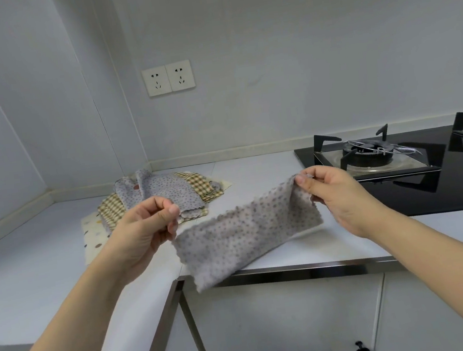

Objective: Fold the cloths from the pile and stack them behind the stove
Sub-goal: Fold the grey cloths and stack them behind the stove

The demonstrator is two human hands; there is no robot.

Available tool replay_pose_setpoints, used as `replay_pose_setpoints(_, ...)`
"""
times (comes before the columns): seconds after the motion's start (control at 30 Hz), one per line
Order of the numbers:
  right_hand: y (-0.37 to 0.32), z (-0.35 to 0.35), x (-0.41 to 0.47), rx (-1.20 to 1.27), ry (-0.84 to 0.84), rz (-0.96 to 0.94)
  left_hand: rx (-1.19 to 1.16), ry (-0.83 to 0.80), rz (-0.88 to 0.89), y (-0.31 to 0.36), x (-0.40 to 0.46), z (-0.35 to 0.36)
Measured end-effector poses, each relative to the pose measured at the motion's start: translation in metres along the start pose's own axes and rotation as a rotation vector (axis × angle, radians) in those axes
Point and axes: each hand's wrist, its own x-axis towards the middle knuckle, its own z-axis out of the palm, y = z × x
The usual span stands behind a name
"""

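Note:
A grey dotted cloth (243, 232) hangs in the air over the counter's front edge, folded into a long strip. My left hand (146, 230) pinches its left end and my right hand (335, 194) pinches its right end, held a little higher. Behind my left hand lies the pile of cloths (162, 196) in the counter corner: a grey dotted one on top, yellow checked ones under it, a cream spotted one at the bottom. The black gas stove (417, 168) is set into the counter at the right. The strip of counter behind the stove is bare.
The white counter (29, 260) runs in an L along the walls. Two wall sockets (169, 78) sit above the pile. Pan supports stand up on the stove's burners (369, 154). Cabinet doors with a black knob (361, 348) are below the counter edge.

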Motion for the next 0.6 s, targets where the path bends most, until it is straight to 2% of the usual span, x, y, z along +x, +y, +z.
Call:
replay_pose_setpoints(0.07,-0.004,-0.001,0.001,0.03,-0.012,0.034,0.192,0.018,-0.007,-0.002,-0.001,0.004)
replay_pose_setpoints(0.17,-0.005,-0.003,0.003,-0.142,-0.035,0.079,0.541,0.007,-0.055,-0.005,-0.005,0.02)
replay_pose_setpoints(0.3,-0.004,-0.005,0.005,-0.287,0.016,0.103,0.759,-0.211,-0.129,-0.008,-0.012,0.053)
replay_pose_setpoints(0.4,-0.007,-0.005,0.005,-0.334,0.031,0.091,0.924,-0.288,-0.143,-0.015,-0.016,0.082)
replay_pose_setpoints(0.5,-0.012,-0.005,0.003,-0.352,0.045,0.076,1.028,-0.245,-0.072,-0.023,-0.017,0.101)
replay_pose_setpoints(0.6,-0.017,-0.008,0.001,-0.372,0.057,0.06,0.968,-0.113,-0.041,-0.023,-0.015,0.104)
